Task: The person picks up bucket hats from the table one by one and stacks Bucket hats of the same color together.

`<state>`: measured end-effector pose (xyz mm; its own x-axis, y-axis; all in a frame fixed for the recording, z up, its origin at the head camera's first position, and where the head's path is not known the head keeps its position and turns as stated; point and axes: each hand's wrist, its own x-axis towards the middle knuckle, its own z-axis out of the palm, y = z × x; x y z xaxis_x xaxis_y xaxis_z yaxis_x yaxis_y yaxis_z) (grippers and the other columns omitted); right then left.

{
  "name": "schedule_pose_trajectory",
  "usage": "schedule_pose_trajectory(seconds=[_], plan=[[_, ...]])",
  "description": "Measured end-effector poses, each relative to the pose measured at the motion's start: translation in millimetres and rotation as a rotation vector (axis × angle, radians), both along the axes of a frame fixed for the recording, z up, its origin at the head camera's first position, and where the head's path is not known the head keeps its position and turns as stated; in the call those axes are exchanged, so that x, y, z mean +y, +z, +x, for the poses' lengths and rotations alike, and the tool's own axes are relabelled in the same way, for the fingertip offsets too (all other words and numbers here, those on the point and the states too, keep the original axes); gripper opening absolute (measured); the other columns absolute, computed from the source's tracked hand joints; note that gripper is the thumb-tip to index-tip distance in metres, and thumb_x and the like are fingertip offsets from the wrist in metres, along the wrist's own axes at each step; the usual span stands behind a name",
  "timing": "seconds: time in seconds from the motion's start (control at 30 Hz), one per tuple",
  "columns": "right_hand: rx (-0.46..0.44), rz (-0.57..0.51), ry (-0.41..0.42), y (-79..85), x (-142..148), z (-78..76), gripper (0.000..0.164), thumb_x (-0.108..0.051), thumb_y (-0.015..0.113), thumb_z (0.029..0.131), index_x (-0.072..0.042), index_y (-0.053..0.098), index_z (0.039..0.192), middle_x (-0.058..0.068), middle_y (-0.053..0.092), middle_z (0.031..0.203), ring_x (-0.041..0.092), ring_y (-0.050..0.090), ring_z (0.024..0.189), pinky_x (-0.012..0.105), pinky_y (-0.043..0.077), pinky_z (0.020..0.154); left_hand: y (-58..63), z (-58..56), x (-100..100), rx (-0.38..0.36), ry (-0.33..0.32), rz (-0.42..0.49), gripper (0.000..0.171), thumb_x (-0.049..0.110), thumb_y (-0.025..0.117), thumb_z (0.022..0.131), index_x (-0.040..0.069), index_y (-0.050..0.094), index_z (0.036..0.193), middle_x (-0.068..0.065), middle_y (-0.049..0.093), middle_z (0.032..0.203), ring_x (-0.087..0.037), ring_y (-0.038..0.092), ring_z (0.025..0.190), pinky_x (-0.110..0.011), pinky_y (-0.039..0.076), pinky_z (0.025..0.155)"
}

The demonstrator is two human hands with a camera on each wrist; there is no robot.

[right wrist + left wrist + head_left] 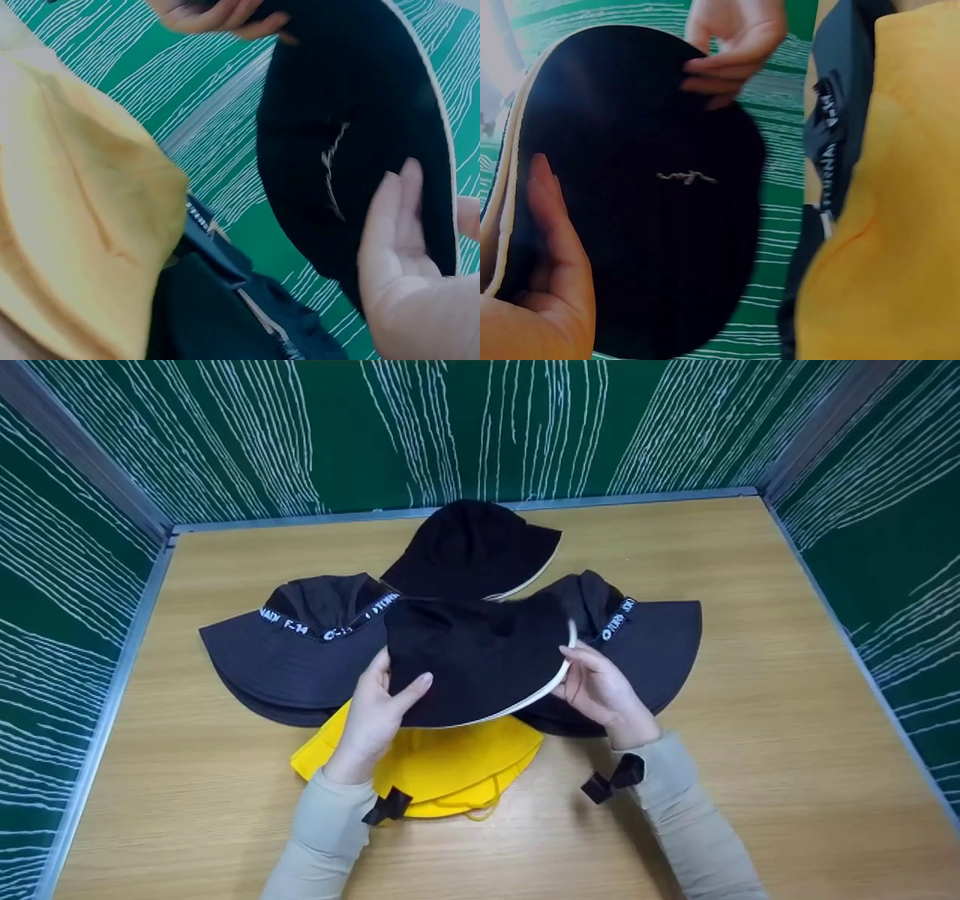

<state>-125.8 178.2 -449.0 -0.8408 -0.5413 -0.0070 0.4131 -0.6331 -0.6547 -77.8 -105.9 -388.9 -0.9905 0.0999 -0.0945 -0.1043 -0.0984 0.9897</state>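
Observation:
A black bucket hat [480, 667] with white edging is held up over the middle of the table by both hands. My left hand [375, 712] grips its left side, thumb lying across the top. At the right edge, my right hand [600, 686] pinches the white-trimmed brim. Small white script lettering [688, 178] shows on the hat's black cloth in both wrist views. Below the held hat lies a yellow hat [450, 769], folded flat with a loose cord, partly hidden by my left forearm.
Dark grey bucket hats with lettered bands lie on the left [262, 675] and right [667, 660]. Another black hat [469, 547] with a pale brim edge sits behind. Green walls [345, 442] with white streaks enclose the wooden table [787, 735] at the back and sides.

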Motion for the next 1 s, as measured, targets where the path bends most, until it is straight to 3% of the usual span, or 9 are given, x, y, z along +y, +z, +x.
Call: schedule_pose_trajectory(seconds=[0.17,0.33,0.5,0.77,0.9,1.0], plan=[[-0.052,0.149,0.127,-11.4,0.3,-0.7,0.037,-0.018,0.022,0.105,-0.015,0.059,0.105,0.000,0.070,0.098,0.015,0.067,0.090,0.032,0.055,0.082,17.8,0.4,-4.0,0.073,-0.036,-0.022,0.053,-0.003,0.059,0.088,-0.003,0.038,0.138,-0.017,0.051,0.134,-0.018,0.054,0.116,-0.027,0.045,0.099],[-0.126,0.327,0.063,-12.4,1.5,-3.6,0.017,-0.018,0.031,0.103,-0.018,0.044,0.114,0.002,0.064,0.101,0.017,0.062,0.090,0.031,0.054,0.079,38.4,6.3,-8.9,0.097,-0.092,-0.069,0.055,-0.002,0.060,0.088,0.000,0.039,0.139,-0.012,0.051,0.136,-0.017,0.051,0.120,-0.025,0.043,0.101],[-0.148,0.404,0.007,-9.4,2.0,-11.6,0.016,-0.019,0.036,0.101,-0.018,0.036,0.118,0.002,0.060,0.103,0.016,0.061,0.087,0.029,0.051,0.074,54.2,12.5,-13.1,0.110,-0.184,-0.095,0.052,-0.001,0.062,0.088,0.000,0.042,0.136,-0.010,0.054,0.131,-0.015,0.052,0.119,-0.025,0.043,0.101],[-0.136,0.281,0.103,-12.8,4.1,-18.9,0.025,-0.015,0.036,0.102,-0.016,0.036,0.127,0.000,0.064,0.099,0.015,0.063,0.088,0.029,0.053,0.076,60.6,15.4,-22.2,0.138,-0.349,-0.103,0.049,0.004,0.063,0.088,-0.003,0.044,0.133,-0.014,0.058,0.126,-0.016,0.057,0.114,-0.028,0.047,0.098],[-0.075,0.220,0.097,-14.2,7.5,-20.1,0.026,-0.008,0.040,0.101,-0.012,0.052,0.124,0.000,0.067,0.104,0.013,0.065,0.092,0.026,0.053,0.080,59.5,13.6,-28.0,0.133,-0.381,-0.118,0.052,0.006,0.064,0.089,-0.002,0.042,0.136,-0.013,0.056,0.129,-0.015,0.056,0.116,-0.027,0.045,0.100],[-0.052,0.241,0.088,-12.7,10.9,-20.7,0.028,-0.003,0.042,0.099,-0.012,0.063,0.115,0.002,0.069,0.105,0.013,0.067,0.091,0.025,0.054,0.079,56.9,10.8,-34.4,0.122,-0.392,-0.151,0.054,0.008,0.064,0.089,0.000,0.042,0.137,-0.012,0.055,0.131,-0.015,0.055,0.116,-0.027,0.045,0.099]])
